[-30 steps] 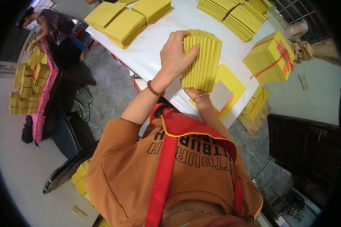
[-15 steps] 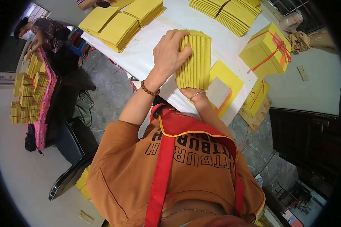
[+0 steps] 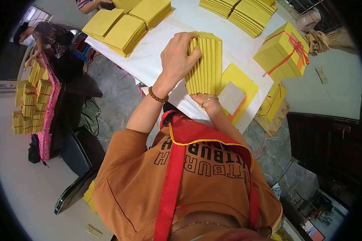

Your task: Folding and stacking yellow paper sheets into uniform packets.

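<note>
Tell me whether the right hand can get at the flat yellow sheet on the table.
Probably not while occupied: the right hand seems to hold the yellow bundle from below, though the yellow sheet nearby looks unobstructed.

This looks like a small hand-packing workshop: a white-covered table (image 3: 181, 26) at the top of the frame carries stacks of flat yellow pieces (image 3: 126, 34), with a folded yellow sheaf (image 3: 207, 64) held over it. A ribbon-tied yellow bundle (image 3: 275, 52) sits at upper right. At far left, a co-worker (image 3: 54, 34) bends over a pink-edged table (image 3: 52, 92) piled with tied yellow bundles (image 3: 29, 96).
</note>
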Demonstrator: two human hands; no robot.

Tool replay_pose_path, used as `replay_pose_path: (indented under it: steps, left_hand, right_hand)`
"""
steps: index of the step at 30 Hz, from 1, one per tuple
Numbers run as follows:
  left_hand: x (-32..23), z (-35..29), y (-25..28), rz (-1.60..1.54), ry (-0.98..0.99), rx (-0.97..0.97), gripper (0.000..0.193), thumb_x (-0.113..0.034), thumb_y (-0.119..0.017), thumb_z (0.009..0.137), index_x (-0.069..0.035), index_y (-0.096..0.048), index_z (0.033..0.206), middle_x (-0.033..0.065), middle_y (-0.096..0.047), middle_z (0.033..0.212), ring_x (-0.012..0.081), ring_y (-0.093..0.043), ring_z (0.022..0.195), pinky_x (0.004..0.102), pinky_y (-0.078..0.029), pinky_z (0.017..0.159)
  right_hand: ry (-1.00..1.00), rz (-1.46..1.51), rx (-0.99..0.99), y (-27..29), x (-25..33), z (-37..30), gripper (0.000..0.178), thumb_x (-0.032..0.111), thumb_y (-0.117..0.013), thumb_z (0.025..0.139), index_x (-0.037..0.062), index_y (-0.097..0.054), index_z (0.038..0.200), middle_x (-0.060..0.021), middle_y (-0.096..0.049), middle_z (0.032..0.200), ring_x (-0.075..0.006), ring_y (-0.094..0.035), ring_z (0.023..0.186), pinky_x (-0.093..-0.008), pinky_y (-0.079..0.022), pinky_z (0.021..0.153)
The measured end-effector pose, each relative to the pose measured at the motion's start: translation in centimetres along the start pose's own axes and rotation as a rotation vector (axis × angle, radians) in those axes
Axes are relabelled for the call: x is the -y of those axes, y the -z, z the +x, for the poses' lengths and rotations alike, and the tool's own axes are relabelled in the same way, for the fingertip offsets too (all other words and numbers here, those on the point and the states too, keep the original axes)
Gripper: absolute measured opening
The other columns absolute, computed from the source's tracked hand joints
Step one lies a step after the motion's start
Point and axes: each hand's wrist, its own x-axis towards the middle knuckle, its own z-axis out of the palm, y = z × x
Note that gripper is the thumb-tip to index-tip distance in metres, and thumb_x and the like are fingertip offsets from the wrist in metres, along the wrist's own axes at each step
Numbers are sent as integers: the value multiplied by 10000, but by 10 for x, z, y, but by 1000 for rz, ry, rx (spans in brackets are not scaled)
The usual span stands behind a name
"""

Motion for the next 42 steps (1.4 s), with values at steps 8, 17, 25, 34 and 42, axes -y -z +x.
replay_pose_path:
  steps: [8, 17, 25, 34, 42]
  left_hand:
    - [1, 1, 1, -11, 29, 40, 222, -183, -558, 728, -89, -582, 928, 71, -578, 873, 241, -565, 759, 351, -461, 652]
    - [22, 6, 7, -269, 122, 130, 292, -287, -536, 815, -55, -561, 992, 106, -576, 918, 232, -559, 758, 326, -447, 663]
    - [99, 4, 20, -772, 430, 560, 895, -331, -672, 754, 14, -107, 1356, 254, -379, 1258, 292, -357, 1210, 334, -274, 1001]
    - [185, -16, -18, -599, 367, 669, 741, -96, -761, 626, -28, -394, 1266, 109, -498, 1209, 208, -372, 1188, 351, -301, 994]
    - [220, -31, -41, -140, -10, 669, 752, -213, -779, 585, -90, -411, 1229, 99, -488, 1165, 267, -428, 1115, 398, -260, 968]
  right_hand:
    - [49, 38, -102, 4, -1, 3, 464, 457, -343, 886, 130, -539, 1151, -58, -564, 1165, -249, -553, 1041, -457, -457, 872]
    - [101, -9, 51, -5, 15, 21, 442, 400, -372, 903, 100, -475, 1211, -79, -544, 1185, -246, -551, 1043, -415, -445, 898]
    - [652, -1026, -220, -28, 56, 39, 444, 216, -590, 820, -4, -456, 1182, -107, -557, 1095, -213, -553, 990, -331, -462, 843]
    - [718, -2027, 41, -44, 88, 70, 872, 275, -813, 578, -21, -320, 1233, -153, -534, 1106, -233, -548, 1001, -356, -453, 830]
    - [729, -2682, 133, -1, 101, 72, 931, 308, -803, 526, 85, -309, 1283, -110, -515, 1159, -323, -484, 1090, -451, -231, 1018]
